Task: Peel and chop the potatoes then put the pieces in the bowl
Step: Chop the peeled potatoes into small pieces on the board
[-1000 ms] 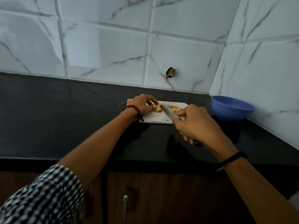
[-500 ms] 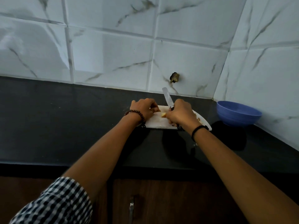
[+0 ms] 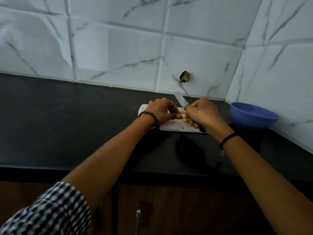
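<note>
Head view: left hand (image 3: 160, 111) pins the potato (image 3: 183, 116) mid-board, right hand (image 3: 203, 112) grips the knife (image 3: 181, 100); fingertips should stay curled back.

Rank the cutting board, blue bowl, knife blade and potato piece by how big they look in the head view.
1. cutting board, though hands cover much of it
2. blue bowl, close to the board's size
3. knife blade, visible part only
4. potato piece, mostly hidden
</note>
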`<state>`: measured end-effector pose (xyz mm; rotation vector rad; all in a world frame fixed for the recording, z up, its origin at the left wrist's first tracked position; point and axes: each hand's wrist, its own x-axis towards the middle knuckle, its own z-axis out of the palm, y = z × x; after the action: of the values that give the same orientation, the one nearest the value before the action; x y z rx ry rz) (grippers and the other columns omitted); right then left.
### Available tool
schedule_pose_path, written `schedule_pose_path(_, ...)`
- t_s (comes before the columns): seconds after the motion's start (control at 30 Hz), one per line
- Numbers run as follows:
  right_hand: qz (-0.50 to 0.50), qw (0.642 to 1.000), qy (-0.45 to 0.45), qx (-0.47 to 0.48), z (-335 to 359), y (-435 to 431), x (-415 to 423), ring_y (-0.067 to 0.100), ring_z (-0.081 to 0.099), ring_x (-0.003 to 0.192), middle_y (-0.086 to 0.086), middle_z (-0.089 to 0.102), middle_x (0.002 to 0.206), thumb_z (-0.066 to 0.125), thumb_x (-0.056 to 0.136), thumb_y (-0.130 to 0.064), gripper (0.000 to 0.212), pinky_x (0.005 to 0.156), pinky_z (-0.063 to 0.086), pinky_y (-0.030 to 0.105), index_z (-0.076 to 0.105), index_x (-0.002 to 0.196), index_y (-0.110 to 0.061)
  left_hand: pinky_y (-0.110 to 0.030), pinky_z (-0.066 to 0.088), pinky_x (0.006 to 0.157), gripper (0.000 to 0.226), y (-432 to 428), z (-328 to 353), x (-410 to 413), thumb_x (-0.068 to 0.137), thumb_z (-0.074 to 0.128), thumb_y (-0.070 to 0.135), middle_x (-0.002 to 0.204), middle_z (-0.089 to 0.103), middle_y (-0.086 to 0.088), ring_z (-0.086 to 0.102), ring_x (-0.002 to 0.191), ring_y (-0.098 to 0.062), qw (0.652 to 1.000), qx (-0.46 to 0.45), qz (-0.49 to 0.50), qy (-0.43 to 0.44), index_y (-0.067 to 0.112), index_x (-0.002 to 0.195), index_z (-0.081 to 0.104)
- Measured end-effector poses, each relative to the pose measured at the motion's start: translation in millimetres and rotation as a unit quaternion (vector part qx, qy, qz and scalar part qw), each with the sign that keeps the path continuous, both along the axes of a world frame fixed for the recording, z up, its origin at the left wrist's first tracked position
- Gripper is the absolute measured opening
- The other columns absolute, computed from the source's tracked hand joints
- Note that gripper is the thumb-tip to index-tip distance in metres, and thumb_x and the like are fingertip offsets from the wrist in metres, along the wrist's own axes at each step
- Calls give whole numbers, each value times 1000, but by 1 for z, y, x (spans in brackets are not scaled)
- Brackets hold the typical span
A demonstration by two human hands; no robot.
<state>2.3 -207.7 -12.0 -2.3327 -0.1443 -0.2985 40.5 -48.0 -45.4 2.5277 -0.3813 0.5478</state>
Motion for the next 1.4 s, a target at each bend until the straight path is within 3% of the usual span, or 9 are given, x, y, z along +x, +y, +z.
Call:
schedule_pose_path(0.27,14,992,-9,-127,-10,-25,-34,21,63,46,9,71,67,52,97,-27,24,42,49,27,69,92,-11,-39,42,96,19,-2,0,-5,79,72,46,92,71,18,52,76,-3,999,49,-8,-19,35,93,74)
schedule_pose_path(0.43,32,985,-31,-166,-13,-24,-48,22,66,53,9,69,74,48,101,-27,26,48,53,29,66,109,-10,-34,43,90,19,-2,1,-7,78,71,49,89,72,18,49,68,1,998,54,-17,-26,36,91,75)
schedule_pose_path(0.57,30,981,-38,-188,-18,-22,-48,27,69,78,12,68,91,49,100,-28,28,72,60,41,65,112,-8,-32,42,85,20,-3,1,-9,79,70,47,83,69,19,48,65,2,998,56,-19,-28,34,93,76)
schedule_pose_path(0.67,24,980,-35,-197,-21,-19,-47,32,65,93,16,68,96,49,100,-28,26,76,57,42,64,110,-8,-30,41,82,20,-4,1,-9,80,70,47,82,68,18,50,67,-2,997,64,-16,-35,33,93,76)
schedule_pose_path(0.8,27,974,-39,-220,-20,-10,-46,31,63,83,13,64,88,52,99,-24,18,64,49,32,55,90,-9,-30,41,80,19,-4,0,-8,80,69,46,84,70,16,50,68,-3,997,67,-13,-38,32,92,76)
schedule_pose_path(1.0,33,965,-15,-258,-13,-12,-54,20,52,58,10,55,83,54,98,-22,15,46,40,26,60,100,-9,-32,43,84,19,-3,0,-8,81,67,47,88,71,17,51,71,-5,996,77,-3,-39,35,93,75)
schedule_pose_path(1.07,36,963,-12,-267,-11,-15,-59,19,56,56,11,59,85,55,98,-21,17,47,47,28,62,102,-6,-33,44,87,19,-3,0,-9,81,66,47,90,71,17,52,72,-5,996,76,-7,-36,34,93,75)
schedule_pose_path(1.23,43,958,20,-284,2,-24,-81,22,65,76,10,63,100,56,99,-27,22,65,58,37,58,114,-11,-35,45,90,19,-3,-1,-12,83,66,45,91,71,16,53,74,-4,997,70,-16,-35,32,94,73)
schedule_pose_path(1.4,67,955,70,-282,21,-40,-95,12,58,50,5,65,74,55,100,-28,21,48,49,24,63,114,-14,-36,44,92,19,-3,-1,-13,84,64,47,92,69,16,53,77,-4,997,69,-10,-30,32,93,71)
